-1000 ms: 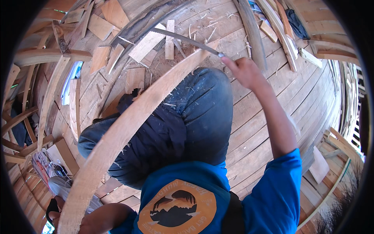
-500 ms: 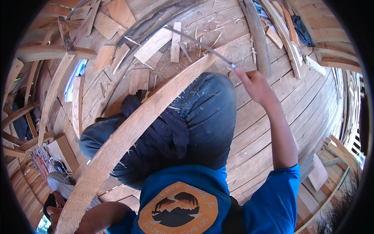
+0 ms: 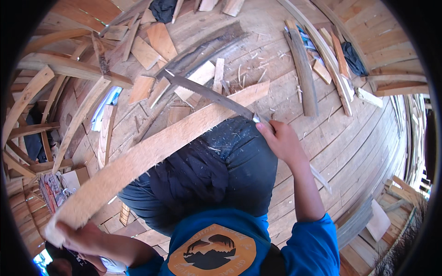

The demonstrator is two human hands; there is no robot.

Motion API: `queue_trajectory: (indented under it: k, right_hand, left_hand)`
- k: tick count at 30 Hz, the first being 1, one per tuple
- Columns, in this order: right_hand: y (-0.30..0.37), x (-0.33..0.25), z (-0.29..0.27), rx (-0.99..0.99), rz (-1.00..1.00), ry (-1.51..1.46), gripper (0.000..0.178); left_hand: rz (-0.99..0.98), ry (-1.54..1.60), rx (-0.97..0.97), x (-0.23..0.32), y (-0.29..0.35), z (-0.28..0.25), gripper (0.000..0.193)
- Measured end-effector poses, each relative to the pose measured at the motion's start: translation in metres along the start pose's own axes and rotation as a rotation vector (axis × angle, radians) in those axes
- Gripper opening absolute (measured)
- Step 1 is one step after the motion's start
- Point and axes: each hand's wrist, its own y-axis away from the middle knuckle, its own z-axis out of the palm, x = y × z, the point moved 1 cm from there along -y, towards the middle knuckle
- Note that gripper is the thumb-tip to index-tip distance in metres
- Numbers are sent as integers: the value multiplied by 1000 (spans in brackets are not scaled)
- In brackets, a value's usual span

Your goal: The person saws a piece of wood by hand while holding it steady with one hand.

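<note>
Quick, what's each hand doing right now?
Left hand: closed, holding the near end of the curved plank.
Right hand: closed, holding the long-bladed tool by its handle end.

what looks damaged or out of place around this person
The curved wooden plank held by the left hand has ragged fibres along its lower edge, so it looks frayed. Wood shavings litter the floorboards and dark trousers, which looks untidy.
</note>
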Motion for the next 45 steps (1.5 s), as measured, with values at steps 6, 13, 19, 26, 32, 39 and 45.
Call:
queue_trajectory:
  k: [6,13,19,26,32,39,45]
  right_hand:
    - [27,-1,37,265,2,-192,46]
    - [25,24,42,333,-55,-205,37]
    - [22,9,52,474,-138,-3,31]
    - [21,10,55,503,-138,30,29]
    - [17,13,58,521,-161,9,26]
    - [10,20,63,487,-77,-23,25]
    - [8,25,66,516,-71,34,24]
  left_hand:
    - [-315,53,-198,-84,-31,45,29]
    - [-397,73,-167,-120,-54,60,22]
    - [-385,179,-111,-125,-69,70,35]
    - [-441,120,7,-122,-14,121,33]
    - [-446,119,11,-146,2,123,28]
    - [-337,196,15,-165,9,112,24]
    - [-421,221,-27,-163,7,108,28]
